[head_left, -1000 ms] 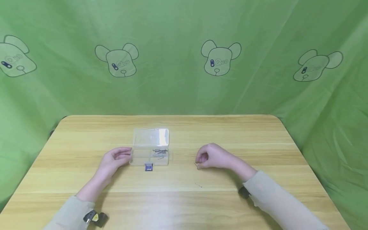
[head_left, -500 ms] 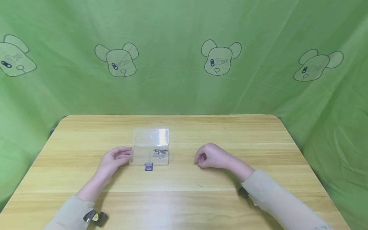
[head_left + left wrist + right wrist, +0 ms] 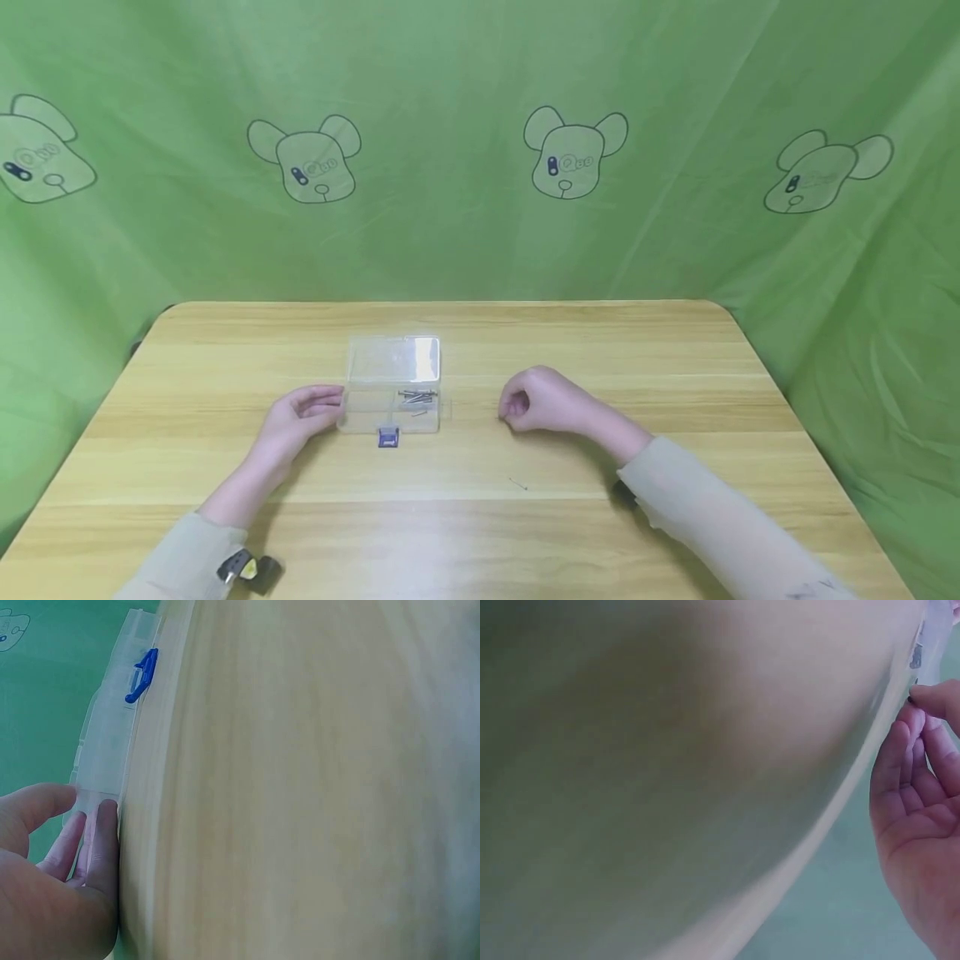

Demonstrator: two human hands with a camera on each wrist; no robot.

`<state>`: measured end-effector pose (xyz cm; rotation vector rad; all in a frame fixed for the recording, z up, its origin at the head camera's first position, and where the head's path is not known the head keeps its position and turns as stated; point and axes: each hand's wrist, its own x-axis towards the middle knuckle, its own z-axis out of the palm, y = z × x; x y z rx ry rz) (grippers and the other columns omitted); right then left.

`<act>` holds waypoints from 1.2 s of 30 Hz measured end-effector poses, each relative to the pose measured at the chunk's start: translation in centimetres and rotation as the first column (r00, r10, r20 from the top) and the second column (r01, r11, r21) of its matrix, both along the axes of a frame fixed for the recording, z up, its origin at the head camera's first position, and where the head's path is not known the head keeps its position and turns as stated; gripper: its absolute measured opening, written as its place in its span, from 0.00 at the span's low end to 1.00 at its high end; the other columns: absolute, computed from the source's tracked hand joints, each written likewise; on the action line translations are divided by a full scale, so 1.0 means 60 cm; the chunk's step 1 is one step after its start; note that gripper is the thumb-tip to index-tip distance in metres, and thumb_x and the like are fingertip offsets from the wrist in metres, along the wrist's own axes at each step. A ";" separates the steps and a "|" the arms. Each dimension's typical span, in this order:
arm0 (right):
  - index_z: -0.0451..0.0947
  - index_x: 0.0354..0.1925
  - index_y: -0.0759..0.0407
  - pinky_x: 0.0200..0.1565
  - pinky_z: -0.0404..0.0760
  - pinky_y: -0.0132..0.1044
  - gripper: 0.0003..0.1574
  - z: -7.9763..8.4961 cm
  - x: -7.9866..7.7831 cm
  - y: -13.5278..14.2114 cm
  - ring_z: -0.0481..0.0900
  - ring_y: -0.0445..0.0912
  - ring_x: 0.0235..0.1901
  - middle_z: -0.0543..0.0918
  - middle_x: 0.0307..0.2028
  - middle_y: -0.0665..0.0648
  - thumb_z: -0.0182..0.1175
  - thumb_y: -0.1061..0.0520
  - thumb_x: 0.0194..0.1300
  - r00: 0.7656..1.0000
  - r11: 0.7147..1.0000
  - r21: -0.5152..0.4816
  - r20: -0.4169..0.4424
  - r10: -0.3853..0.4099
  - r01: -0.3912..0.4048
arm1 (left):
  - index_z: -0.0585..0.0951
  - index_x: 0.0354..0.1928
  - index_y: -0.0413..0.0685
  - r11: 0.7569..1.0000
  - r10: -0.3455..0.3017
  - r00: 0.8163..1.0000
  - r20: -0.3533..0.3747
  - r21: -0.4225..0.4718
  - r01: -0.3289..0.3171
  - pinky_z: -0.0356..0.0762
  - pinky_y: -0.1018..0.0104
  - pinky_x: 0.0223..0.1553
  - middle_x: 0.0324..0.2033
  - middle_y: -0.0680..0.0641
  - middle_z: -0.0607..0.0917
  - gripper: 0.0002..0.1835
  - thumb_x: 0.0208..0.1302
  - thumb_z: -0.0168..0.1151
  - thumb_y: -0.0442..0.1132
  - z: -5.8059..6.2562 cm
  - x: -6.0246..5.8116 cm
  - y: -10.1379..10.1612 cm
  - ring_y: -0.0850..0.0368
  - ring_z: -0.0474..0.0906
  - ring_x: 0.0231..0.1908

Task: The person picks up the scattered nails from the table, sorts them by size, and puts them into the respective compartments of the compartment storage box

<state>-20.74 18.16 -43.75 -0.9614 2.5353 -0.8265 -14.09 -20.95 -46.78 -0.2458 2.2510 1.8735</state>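
Note:
A clear plastic compartment box (image 3: pixel 367 414) stands with its lid (image 3: pixel 382 360) raised at the back and a blue latch (image 3: pixel 387 437) hanging at the front. Several metal nails (image 3: pixel 417 397) lie in its rear right compartment, and a small thin nail (image 3: pixel 419 413) is in the front right one. My left hand (image 3: pixel 292 421) touches the box's left end with nearly straight fingers. To the right of the box, my right hand (image 3: pixel 543 400) pinches a small nail between thumb and forefinger; only a dark tip of this nail (image 3: pixel 911 699) shows in the right wrist view.
Another thin nail (image 3: pixel 518 483) lies on the wooden table (image 3: pixel 465 542), nearer the front than my right hand. Green cloth (image 3: pixel 450 242) with bear-head outlines hangs behind the table and at both sides. A small dark device (image 3: pixel 250 570) sits at my left cuff.
My right hand has risen slightly and moved a little left with the nail, which stuck out from its fingertips earlier and is now mostly hidden. My left hand and the box stay put.

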 end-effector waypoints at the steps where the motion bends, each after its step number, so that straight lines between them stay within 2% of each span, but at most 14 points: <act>1: 0.89 0.35 0.56 0.36 0.85 0.27 0.08 0.002 -0.001 -0.005 0.79 0.34 0.29 0.88 0.29 0.47 0.72 0.66 0.56 1.000 1.000 -0.002 -0.002 -0.002 0.002 | 0.73 0.70 0.29 1.000 0.007 1.000 -0.004 0.004 -0.007 0.84 0.82 0.50 0.58 0.40 0.88 0.29 0.70 0.68 0.30 0.000 0.000 0.000 0.72 0.84 0.44; 4: 0.89 0.36 0.57 0.37 0.86 0.26 0.08 0.007 -0.003 -0.023 0.80 0.34 0.30 0.89 0.30 0.48 0.72 0.66 0.56 1.000 1.000 -0.016 -0.012 0.003 -0.003 | 0.73 0.70 0.29 1.000 0.008 1.000 -0.005 0.004 -0.008 0.84 0.81 0.50 0.55 0.45 0.89 0.29 0.70 0.67 0.30 -0.001 -0.001 0.000 0.73 0.84 0.43; 11: 0.89 0.36 0.58 0.38 0.85 0.26 0.07 0.015 -0.007 -0.072 0.79 0.34 0.30 0.89 0.31 0.51 0.72 0.66 0.58 0.997 0.996 -0.079 -0.063 0.033 -0.038 | 0.73 0.71 0.31 1.000 0.002 1.000 0.007 0.000 -0.002 0.84 0.82 0.51 0.62 0.36 0.85 0.29 0.70 0.68 0.30 -0.006 -0.001 -0.002 0.70 0.85 0.47; 16: 0.89 0.37 0.58 0.39 0.85 0.24 0.07 0.020 -0.010 -0.106 0.79 0.33 0.31 0.90 0.32 0.52 0.71 0.67 0.59 0.996 0.993 -0.094 -0.070 0.061 -0.067 | 0.72 0.71 0.31 1.000 0.002 1.000 0.010 0.003 -0.002 0.84 0.81 0.51 0.63 0.35 0.84 0.29 0.71 0.67 0.30 -0.005 0.000 -0.002 0.70 0.85 0.47; 21: 0.89 0.38 0.59 0.39 0.85 0.24 0.08 0.023 -0.012 -0.134 0.79 0.33 0.31 0.90 0.33 0.54 0.70 0.67 0.60 0.996 0.992 -0.088 -0.043 0.083 -0.086 | 0.72 0.71 0.30 1.000 -0.005 1.000 -0.001 -0.003 0.005 0.83 0.82 0.52 0.63 0.35 0.84 0.29 0.71 0.67 0.30 -0.003 0.000 -0.002 0.73 0.84 0.46; 29: 0.88 0.38 0.59 0.40 0.84 0.23 0.07 0.020 -0.015 -0.167 0.79 0.35 0.32 0.89 0.34 0.54 0.70 0.67 0.62 0.994 0.991 -0.070 -0.027 0.110 -0.112 | 0.73 0.70 0.30 1.000 0.000 1.000 -0.008 0.001 0.000 0.84 0.82 0.51 0.59 0.41 0.87 0.29 0.70 0.67 0.31 0.000 -0.001 -0.002 0.75 0.84 0.44; 36: 0.89 0.38 0.57 0.39 0.82 0.24 0.05 0.018 -0.013 -0.185 0.77 0.35 0.31 0.88 0.33 0.52 0.70 0.65 0.64 0.988 0.989 -0.019 -0.055 0.146 -0.148 | 0.73 0.71 0.31 1.000 -0.004 1.000 -0.004 -0.001 0.004 0.83 0.82 0.52 0.62 0.35 0.84 0.29 0.71 0.67 0.31 0.000 -0.002 -0.002 0.74 0.83 0.45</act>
